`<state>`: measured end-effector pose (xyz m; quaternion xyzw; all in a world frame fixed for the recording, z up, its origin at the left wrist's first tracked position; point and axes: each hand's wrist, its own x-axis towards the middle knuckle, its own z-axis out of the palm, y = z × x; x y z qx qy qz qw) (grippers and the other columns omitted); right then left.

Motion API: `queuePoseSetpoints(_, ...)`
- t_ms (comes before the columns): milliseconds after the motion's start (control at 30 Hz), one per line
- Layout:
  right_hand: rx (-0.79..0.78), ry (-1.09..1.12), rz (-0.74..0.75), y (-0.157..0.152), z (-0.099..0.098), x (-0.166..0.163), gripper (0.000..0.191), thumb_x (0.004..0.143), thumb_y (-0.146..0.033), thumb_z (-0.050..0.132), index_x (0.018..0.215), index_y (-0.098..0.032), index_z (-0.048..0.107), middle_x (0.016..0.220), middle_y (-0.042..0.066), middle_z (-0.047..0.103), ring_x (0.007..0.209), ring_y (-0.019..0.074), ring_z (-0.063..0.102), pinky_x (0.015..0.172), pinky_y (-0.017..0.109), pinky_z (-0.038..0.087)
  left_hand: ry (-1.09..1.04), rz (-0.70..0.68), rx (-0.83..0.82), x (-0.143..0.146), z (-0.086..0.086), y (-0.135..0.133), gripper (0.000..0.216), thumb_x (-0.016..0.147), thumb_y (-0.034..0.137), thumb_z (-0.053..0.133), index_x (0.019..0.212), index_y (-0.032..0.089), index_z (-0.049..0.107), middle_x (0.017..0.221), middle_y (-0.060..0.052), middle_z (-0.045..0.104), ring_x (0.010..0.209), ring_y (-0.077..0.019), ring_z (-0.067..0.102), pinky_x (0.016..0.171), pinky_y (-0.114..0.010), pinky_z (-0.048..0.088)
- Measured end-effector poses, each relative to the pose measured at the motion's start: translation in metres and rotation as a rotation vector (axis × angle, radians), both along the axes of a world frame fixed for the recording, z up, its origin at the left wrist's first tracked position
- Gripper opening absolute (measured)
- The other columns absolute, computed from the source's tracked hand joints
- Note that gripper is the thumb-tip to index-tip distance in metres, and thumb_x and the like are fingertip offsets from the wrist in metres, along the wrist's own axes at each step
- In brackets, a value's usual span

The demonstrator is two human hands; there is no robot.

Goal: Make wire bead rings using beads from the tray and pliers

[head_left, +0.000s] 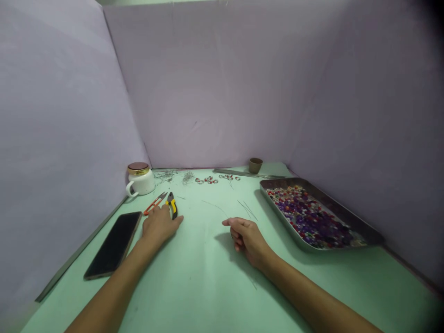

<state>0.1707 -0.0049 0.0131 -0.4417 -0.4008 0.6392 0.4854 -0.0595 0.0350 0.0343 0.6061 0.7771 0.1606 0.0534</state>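
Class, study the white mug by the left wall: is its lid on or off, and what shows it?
On. The brown, gold-rimmed lid sits level on the upright white mug, covering its mouth.

The table [208, 282] carries a phone [114, 245] at eight o'clock, a lidded mug [141, 181] at ten, pliers [172, 206] at eleven, a bead tray [362, 223] at three.

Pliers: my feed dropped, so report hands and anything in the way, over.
Left hand open, flat, fingers at pliers. Right hand curled, grip unclear, beside loose wires. Orange snips close alongside pliers; phone left of wrist.
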Motion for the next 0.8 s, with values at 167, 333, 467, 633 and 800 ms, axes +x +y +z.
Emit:
queuePoseSetpoints(167,-0.009,-0.006,-0.003,0.000,0.001,0.001,0.026,0.066,-0.031,0.057,0.082,-0.011,0.063,0.044,-0.010,0.026,0.039,0.0053,0.021,0.032,0.018,0.028,-0.133,-0.009,-0.049,-0.006,-0.003,0.004,0.020,0.051,0.027,0.054,0.067,0.015,0.053,0.086,-0.018,0.055,0.087,-0.0386,0.051,0.067,-0.045,0.037)
queuePoseSetpoints(333,0.010,0.022,-0.050,0.004,0.001,0.006,0.024,0.066,-0.030,0.056,0.079,-0.012,0.063,0.043,-0.009,0.028,0.039,0.0054,0.023,0.033,0.018,0.028,-0.476,-0.122,-0.149,-0.002,0.009,-0.007,0.011,0.050,0.026,0.049,0.059,0.019,0.048,0.052,-0.002,0.047,0.054,-0.0200,0.050,0.048,-0.030,0.036)
queuePoseSetpoints(467,0.018,0.028,-0.130,0.007,-0.001,0.009,0.021,0.064,-0.029,0.055,0.076,-0.013,0.063,0.044,-0.008,0.032,0.039,0.0055,0.025,0.033,0.018,0.029,-1.116,-0.357,-0.262,0.020,0.029,-0.027,0.030,0.056,0.028,0.043,0.080,0.015,0.054,0.069,-0.006,0.053,0.058,-0.0161,0.050,0.048,-0.027,0.039)
queuePoseSetpoints(633,0.044,-0.004,-0.232,0.013,-0.005,0.011,0.019,0.064,-0.029,0.056,0.068,-0.012,0.063,0.045,-0.006,0.037,0.039,0.0060,0.029,0.033,0.019,0.030,-1.395,-0.543,-0.515,0.041,0.032,-0.055,0.023,0.053,0.017,0.059,0.075,0.017,0.054,0.068,-0.003,0.056,0.060,-0.0128,0.049,0.056,-0.024,0.038)
queuePoseSetpoints(800,0.069,-0.039,-0.331,0.016,-0.007,0.014,0.016,0.064,-0.027,0.055,0.061,-0.012,0.062,0.044,-0.005,0.037,0.037,0.0057,0.030,0.032,0.019,0.027,-1.649,-0.728,-0.662,0.052,0.019,-0.076,0.035,0.048,0.020,0.060,0.082,0.013,0.060,0.090,-0.012,0.060,0.086,-0.0252,0.053,0.076,-0.035,0.039)
